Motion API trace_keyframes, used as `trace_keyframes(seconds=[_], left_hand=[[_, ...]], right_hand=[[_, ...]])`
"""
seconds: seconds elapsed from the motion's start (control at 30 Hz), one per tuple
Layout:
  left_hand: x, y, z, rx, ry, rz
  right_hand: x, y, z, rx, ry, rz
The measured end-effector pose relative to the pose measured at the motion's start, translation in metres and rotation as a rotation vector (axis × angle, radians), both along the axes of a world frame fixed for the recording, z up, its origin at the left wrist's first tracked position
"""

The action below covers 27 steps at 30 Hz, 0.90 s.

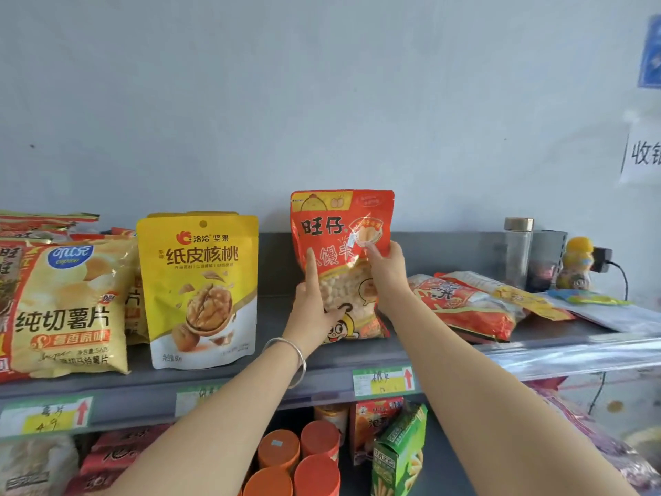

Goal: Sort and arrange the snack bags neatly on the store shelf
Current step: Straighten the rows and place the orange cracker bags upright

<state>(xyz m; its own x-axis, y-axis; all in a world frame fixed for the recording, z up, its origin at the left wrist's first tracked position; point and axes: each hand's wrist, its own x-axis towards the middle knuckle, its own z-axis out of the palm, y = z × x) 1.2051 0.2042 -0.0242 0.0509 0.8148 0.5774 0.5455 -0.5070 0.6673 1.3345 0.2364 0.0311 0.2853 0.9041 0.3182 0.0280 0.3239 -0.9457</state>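
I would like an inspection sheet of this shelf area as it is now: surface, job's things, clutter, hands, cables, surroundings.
Surface: grey upper shelf, with price labels on its front edge.
Job's things: red snack bag upright in the middle; yellow walnut bag upright to its left, apart from it; potato chip bag further left; red bags lying flat at the right.
Clutter: clear bottle and yellow bottle at the right rear.
Hands: left hand and right hand hold the red snack bag by its sides, each with its index finger straight on the front.
Cables: black cable hangs from a black plug.
Surroundings: pale wall with a paper notice; orange-lidded cans on the lower shelf.
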Motion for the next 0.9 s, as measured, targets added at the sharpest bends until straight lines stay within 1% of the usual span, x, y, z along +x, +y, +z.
trace_keyframes(seconds=[0.07,0.13,0.17,0.23,0.3,0.37,0.43,0.5,0.53,0.6,0.63,0.7,0.77,0.83,0.9], left_hand=[[0.004,0.012,-0.003,-0.049,-0.009,0.057],[0.008,0.022,-0.007,-0.159,0.027,0.087],[0.009,0.025,-0.010,-0.196,0.041,0.087],[0.011,0.030,-0.014,-0.202,0.016,0.063],[0.013,0.035,-0.016,-0.163,0.056,0.066],[0.017,0.040,-0.016,-0.138,0.110,0.074],[0.019,0.046,-0.017,-0.111,0.171,0.082],[0.018,0.051,-0.018,-0.114,0.211,0.082],[0.016,0.052,-0.019,-0.125,0.199,0.068],[0.013,0.054,-0.020,-0.133,0.168,0.079],[0.012,0.053,-0.020,-0.119,0.176,0.137],[0.012,0.050,-0.019,-0.052,0.232,0.303],[0.016,0.045,-0.015,0.045,0.309,0.403],[0.023,0.042,-0.012,0.160,0.409,0.436],[0.033,0.039,-0.007,0.260,0.469,0.439]], right_hand=[[0.001,0.007,-0.004,-0.121,-0.167,0.044],[0.003,0.012,-0.017,-0.190,-0.346,0.083],[0.004,0.015,-0.027,-0.190,-0.445,0.119],[0.007,0.020,-0.047,-0.147,-0.614,0.172],[0.011,0.026,-0.060,-0.065,-0.622,0.164],[0.015,0.031,-0.064,0.019,-0.613,0.100],[0.017,0.035,-0.066,0.062,-0.697,0.019],[0.017,0.036,-0.069,0.078,-0.800,-0.050],[0.017,0.036,-0.071,0.081,-0.830,-0.069],[0.017,0.036,-0.071,0.074,-0.853,-0.071],[0.018,0.035,-0.071,0.062,-0.850,-0.058],[0.020,0.033,-0.069,0.041,-0.836,-0.033],[0.023,0.030,-0.067,0.060,-0.838,-0.028],[0.029,0.027,-0.062,0.105,-0.842,-0.026],[0.038,0.024,-0.056,0.161,-0.865,-0.032]])
